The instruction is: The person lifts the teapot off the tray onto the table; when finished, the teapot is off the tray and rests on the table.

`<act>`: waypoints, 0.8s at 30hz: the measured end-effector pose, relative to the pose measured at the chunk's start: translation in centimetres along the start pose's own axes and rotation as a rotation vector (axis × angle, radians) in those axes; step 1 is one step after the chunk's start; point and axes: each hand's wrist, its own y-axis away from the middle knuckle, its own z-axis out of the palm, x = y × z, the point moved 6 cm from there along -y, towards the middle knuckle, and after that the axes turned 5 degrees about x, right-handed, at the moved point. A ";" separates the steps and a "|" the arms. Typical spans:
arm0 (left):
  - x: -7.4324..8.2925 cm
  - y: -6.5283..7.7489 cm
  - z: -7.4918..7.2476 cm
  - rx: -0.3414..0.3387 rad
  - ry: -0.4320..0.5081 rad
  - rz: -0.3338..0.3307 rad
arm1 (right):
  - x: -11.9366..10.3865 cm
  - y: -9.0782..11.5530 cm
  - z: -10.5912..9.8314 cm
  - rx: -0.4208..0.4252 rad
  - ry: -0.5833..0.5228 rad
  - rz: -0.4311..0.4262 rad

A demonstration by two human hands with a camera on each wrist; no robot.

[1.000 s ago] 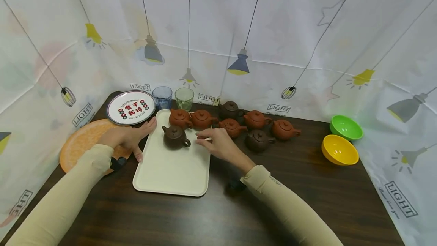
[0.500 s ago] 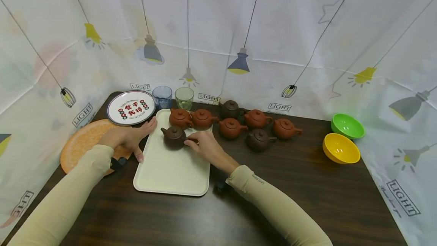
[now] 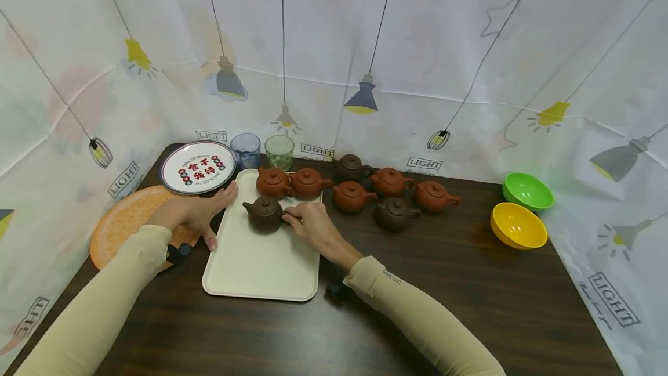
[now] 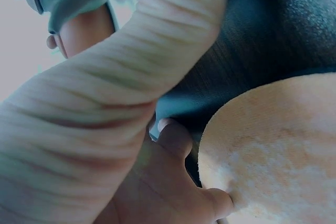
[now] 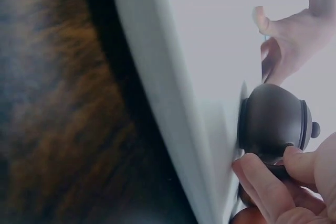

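Observation:
My right hand [image 3: 317, 230] pinches the handle of a dark brown teapot [image 3: 263, 216] between thumb and fingers. The teapot stands upright on a cream tray [image 3: 261, 268]; in the right wrist view its base [image 5: 243, 124] meets the tray's surface. Two reddish clay teapots, one at the tray's far left [image 3: 272, 183] and one beside it [image 3: 307, 183], stand behind it. My left hand [image 3: 190, 213] lies with fingers spread along the tray's left edge, over an orange round mat [image 3: 122, 219]. In the left wrist view, my sleeve covers part of the left hand [image 4: 163, 182].
Right of the tray stand several more teapots, such as a dark one [image 3: 394, 214] and a reddish one [image 3: 434, 196]. A blue glass [image 3: 246, 149], a green glass [image 3: 279, 151] and a white plate [image 3: 198, 168] are at the back. Green [image 3: 528, 191] and yellow [image 3: 518, 226] bowls stand far right.
My right hand has moved left from beside the dark brown teapot and taken hold of its handle. The teapot looks barely shifted on the tray. My left hand has stayed in place.

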 end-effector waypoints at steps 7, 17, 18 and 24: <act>0.2 0.0 -0.2 0.007 -0.009 -0.003 | 0.7 1.2 -2.1 0.056 -0.026 -0.017; 0.1 0.1 0.0 -0.008 0.010 0.000 | 3.0 4.2 -8.4 0.229 -0.001 -0.071; 0.1 0.1 0.0 -0.007 0.009 -0.001 | 3.3 4.5 -9.3 0.260 0.014 -0.077; 0.0 0.2 0.2 -0.014 0.035 -0.010 | 5.3 6.5 -13.5 0.373 0.041 -0.057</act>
